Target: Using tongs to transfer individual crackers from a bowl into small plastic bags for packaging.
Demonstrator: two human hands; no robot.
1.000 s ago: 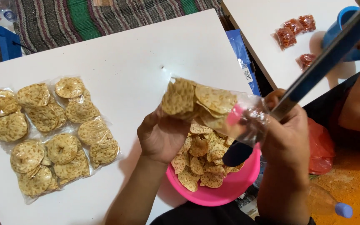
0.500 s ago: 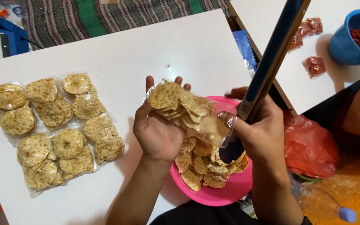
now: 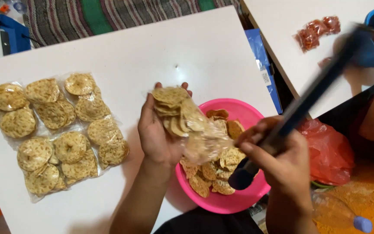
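A: Head view: where's the clear plastic bag of round, ridged crackers (image 3: 182,119)?

B: Cupped in the left hand (image 3: 159,134), its mouth pointing to four o'clock, above the pink plastic bowl (image 3: 239,201).

A: And the right hand (image 3: 282,162)?

B: At four o'clock, nearer the mouth, its grip clenched on a long dark blue bar (image 3: 308,102) slanting toward one o'clock.

A: On the white table (image 3: 109,47)?

B: Sealed cracker packs (image 3: 53,134), at nine o'clock.

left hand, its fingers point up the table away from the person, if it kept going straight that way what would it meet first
Nothing close: beyond the left hand, which holds a clear bag of crackers, lies only bare white table, then the striped cloth past its far edge. Height above the table is unclear.
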